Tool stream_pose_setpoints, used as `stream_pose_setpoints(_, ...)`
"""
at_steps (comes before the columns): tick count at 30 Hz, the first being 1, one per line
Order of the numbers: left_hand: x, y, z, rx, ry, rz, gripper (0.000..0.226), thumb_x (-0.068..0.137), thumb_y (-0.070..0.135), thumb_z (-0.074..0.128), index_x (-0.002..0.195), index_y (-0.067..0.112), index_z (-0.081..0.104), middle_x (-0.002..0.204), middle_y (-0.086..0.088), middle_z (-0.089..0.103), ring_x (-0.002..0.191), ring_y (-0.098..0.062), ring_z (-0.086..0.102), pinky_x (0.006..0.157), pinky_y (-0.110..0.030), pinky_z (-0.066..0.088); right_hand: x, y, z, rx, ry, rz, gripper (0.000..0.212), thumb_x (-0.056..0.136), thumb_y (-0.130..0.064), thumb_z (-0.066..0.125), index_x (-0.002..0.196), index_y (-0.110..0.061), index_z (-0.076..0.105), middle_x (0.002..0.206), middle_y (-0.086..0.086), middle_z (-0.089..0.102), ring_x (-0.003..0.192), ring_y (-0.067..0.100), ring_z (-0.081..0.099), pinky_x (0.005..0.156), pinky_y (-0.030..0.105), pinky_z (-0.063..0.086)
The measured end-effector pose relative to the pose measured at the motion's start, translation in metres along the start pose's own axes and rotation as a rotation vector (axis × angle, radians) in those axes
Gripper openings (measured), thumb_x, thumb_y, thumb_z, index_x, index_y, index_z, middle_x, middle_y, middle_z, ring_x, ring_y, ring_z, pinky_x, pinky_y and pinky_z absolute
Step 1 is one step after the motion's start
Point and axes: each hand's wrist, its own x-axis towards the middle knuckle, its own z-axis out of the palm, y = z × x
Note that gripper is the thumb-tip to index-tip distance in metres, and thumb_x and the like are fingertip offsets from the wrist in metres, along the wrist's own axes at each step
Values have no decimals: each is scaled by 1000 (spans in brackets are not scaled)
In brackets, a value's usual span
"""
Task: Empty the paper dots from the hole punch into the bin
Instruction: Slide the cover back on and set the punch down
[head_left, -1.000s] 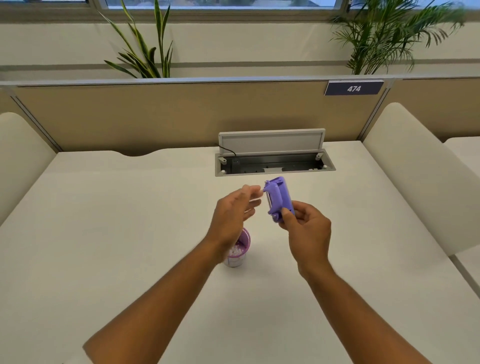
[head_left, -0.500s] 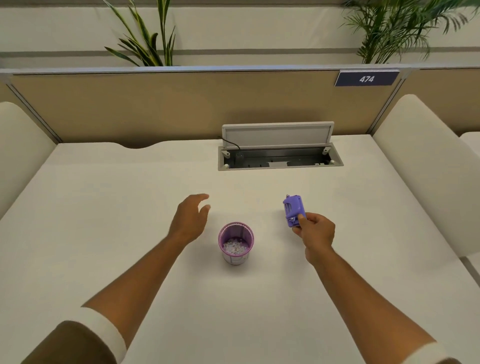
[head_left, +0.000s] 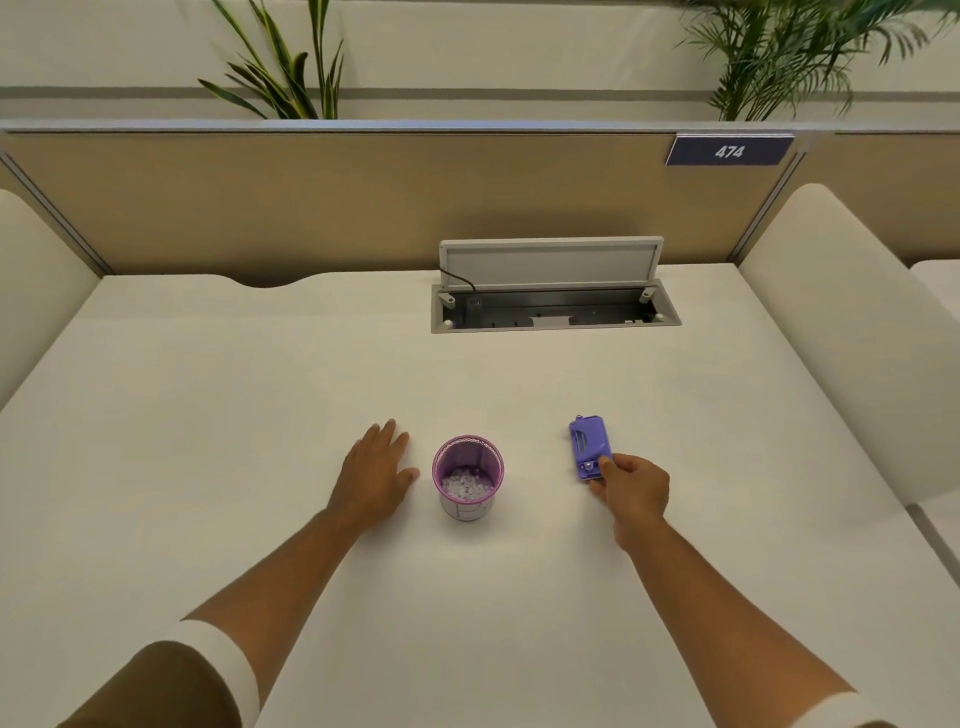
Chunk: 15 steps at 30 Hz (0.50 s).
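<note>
The bin (head_left: 468, 475) stands central, dots (head_left: 466, 487) inside. Right of it the punch (head_left: 589, 449) lies on the desk (head_left: 260, 395), near end pinched by the right hand (head_left: 635, 486) — probably being set down. Left hand (head_left: 375, 478) rests flat and empty beside the bin.

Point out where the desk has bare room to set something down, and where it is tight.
Bare stretches: the desk left of the left hand, the band between the bin and the open cable box, and the near edge between the forearms. Tight: the gaps between the bin and the left hand, and between the bin and the hole punch the right hand pinches.
</note>
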Motion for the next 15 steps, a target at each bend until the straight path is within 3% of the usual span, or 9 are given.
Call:
stream_pose_setpoints(4, 0, 0, 1, 17, 0, 6, 66, 105, 41, 52, 162, 15, 33, 176, -9, 19, 162, -31, 17, 130, -47, 20, 1, -1, -1, -167, 25, -49, 4, 91, -15, 72, 89, -11, 73, 79, 7, 74, 80, 34, 76, 81, 45, 64)
stream_pose_setpoints(6, 0, 0, 1, 21, -5, 10, 66, 105, 42, 52, 162, 15, 32, 176, -9, 18, 162, -31, 16, 130, -47, 20, 2, 0, -2, -241, 28, -78, 11, 91, -18, 71, 81, -16, 71, 82, 12, 75, 85, 37, 74, 78, 43, 62)
stream_pose_setpoints(9, 0, -1, 1, 18, -8, 9, 65, 105, 42, 51, 162, 15, 32, 176, -8, 17, 162, -30, 15, 130, -47, 18, 1, -1, -3, -286, 31, -96, 12, 92, -19, 70, 84, -11, 74, 84, 15, 75, 86, 37, 71, 68, 33, 52)
stream_pose_setpoints(15, -1, 0, 3, 51, -23, 16, 64, 107, 41, 46, 163, 15, 28, 177, -9, 13, 163, -31, 12, 130, -49, 17, 0, -2, -3, -332, 55, -116, 16, 94, -21, 70, 85, -8, 73, 83, 13, 74, 81, 33, 66, 67, 29, 43)
